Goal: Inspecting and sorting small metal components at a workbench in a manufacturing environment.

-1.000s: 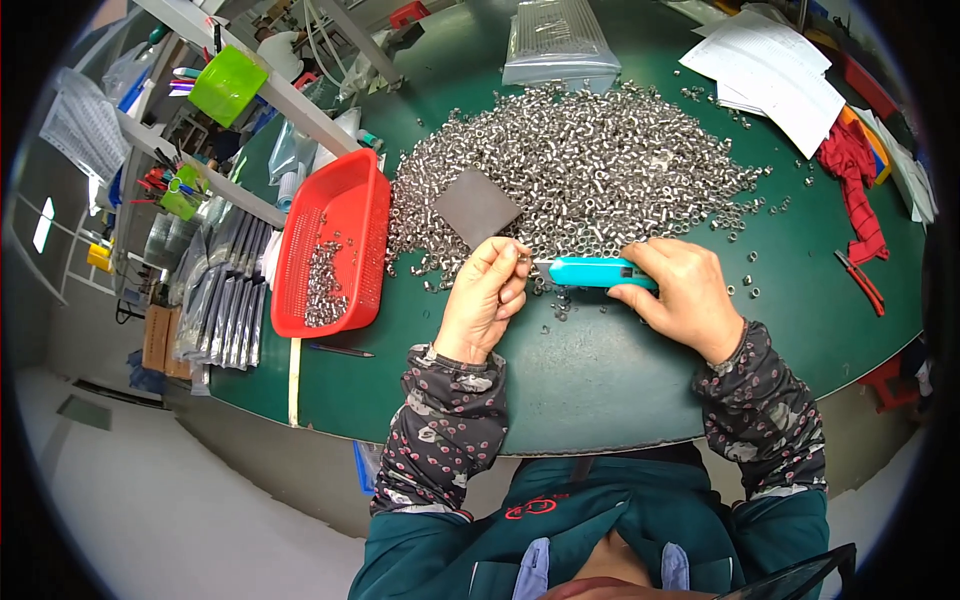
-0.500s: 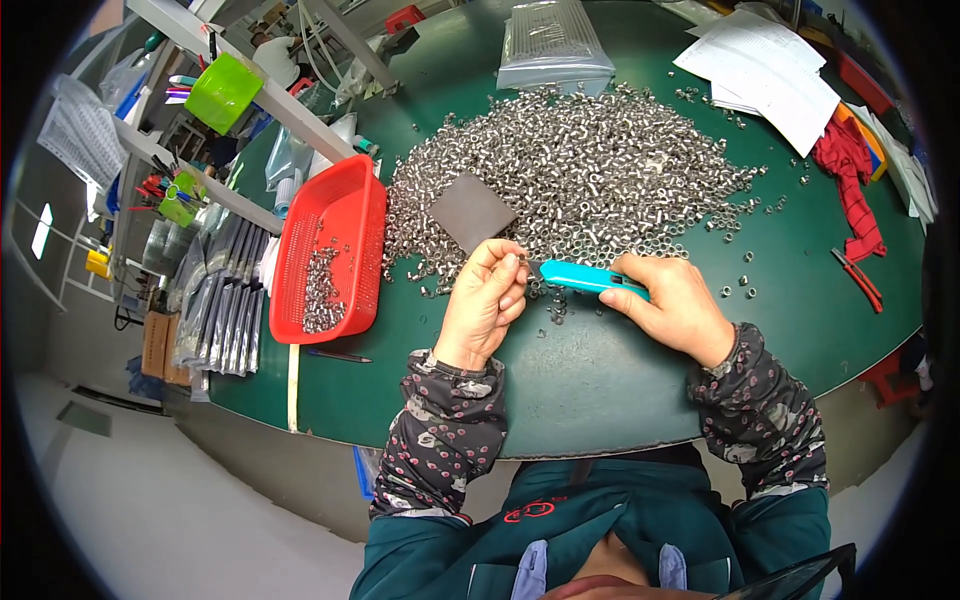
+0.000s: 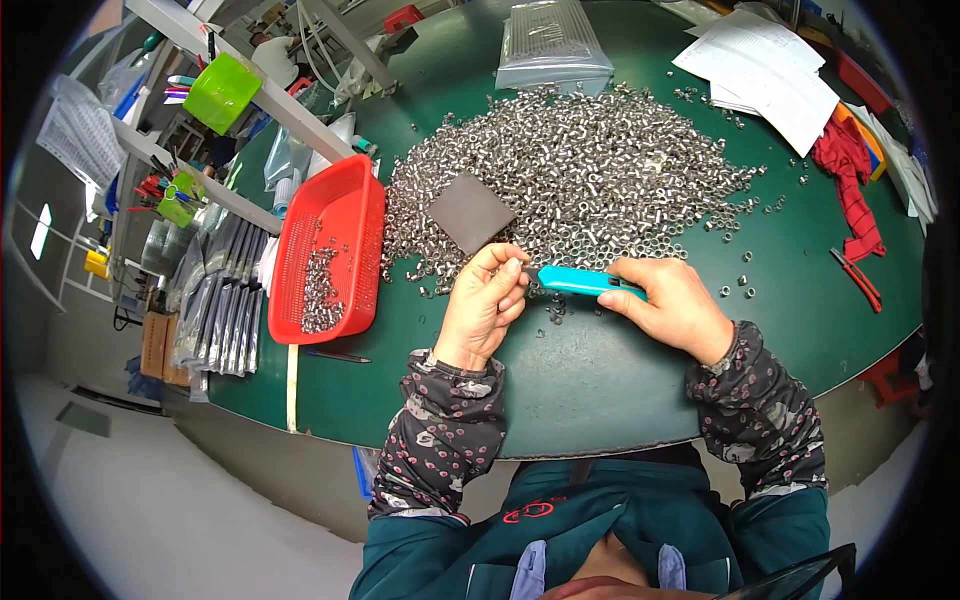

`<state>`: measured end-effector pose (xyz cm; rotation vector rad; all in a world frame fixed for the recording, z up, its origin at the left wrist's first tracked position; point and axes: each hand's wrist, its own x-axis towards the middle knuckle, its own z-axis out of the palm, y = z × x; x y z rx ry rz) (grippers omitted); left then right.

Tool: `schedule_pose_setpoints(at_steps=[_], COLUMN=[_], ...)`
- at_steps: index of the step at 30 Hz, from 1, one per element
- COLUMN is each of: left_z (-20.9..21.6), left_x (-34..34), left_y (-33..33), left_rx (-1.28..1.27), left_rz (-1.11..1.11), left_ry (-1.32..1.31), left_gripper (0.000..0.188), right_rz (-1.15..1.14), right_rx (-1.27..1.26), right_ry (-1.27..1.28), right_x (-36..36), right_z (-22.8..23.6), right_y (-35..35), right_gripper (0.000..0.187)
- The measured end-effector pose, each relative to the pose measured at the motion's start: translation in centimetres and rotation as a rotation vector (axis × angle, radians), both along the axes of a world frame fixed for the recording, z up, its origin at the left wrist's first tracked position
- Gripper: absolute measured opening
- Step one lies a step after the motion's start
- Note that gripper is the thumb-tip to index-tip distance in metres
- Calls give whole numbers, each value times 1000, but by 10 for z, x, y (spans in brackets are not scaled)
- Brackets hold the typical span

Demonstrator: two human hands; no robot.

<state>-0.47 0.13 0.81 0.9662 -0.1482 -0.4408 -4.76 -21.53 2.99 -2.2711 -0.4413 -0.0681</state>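
My right hand is wrapped round a turquoise utility knife, its thumb along the handle. The knife's front end points left at the fingertips of my left hand. Those fingers pinch a small metal ring, mostly hidden by the thumb and forefinger. Beyond both hands spreads a wide pile of small silver metal rings. A dark grey square plate lies on the pile's near left side, just above my left hand. Some loose rings are scattered under the knife.
Left of the pile, a red plastic basket holds some of the rings. Nearby lies a pen on the green table. At the right are pliers, a red cloth and paper sheets. A plastic-wrapped bundle stands behind.
Both hands and the knife stay in nearly the same place. The knife's front end has dipped very slightly by my left fingertips.
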Motion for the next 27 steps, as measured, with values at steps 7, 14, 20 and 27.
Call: schedule_pose_setpoints(at_steps=[7,14,20,27], left_z=[-1,0,1,3], left_x=[1,1,1,3], left_y=[2,3,4,6], left_rx=[-9,5,54,62], left_rz=[-26,-35,-26,-63], left_ry=[36,45,63,89], left_gripper=[9,9,9,8], right_rz=[-20,-32,-40,-38], right_rx=[-70,-155,-169,-171], right_ry=[-120,-209,-256,-332], right_x=[1,1,1,2], right_z=[-4,-3,-3,-5], right_y=[0,-1,-2,-3], right_gripper=[26,25,25,25])
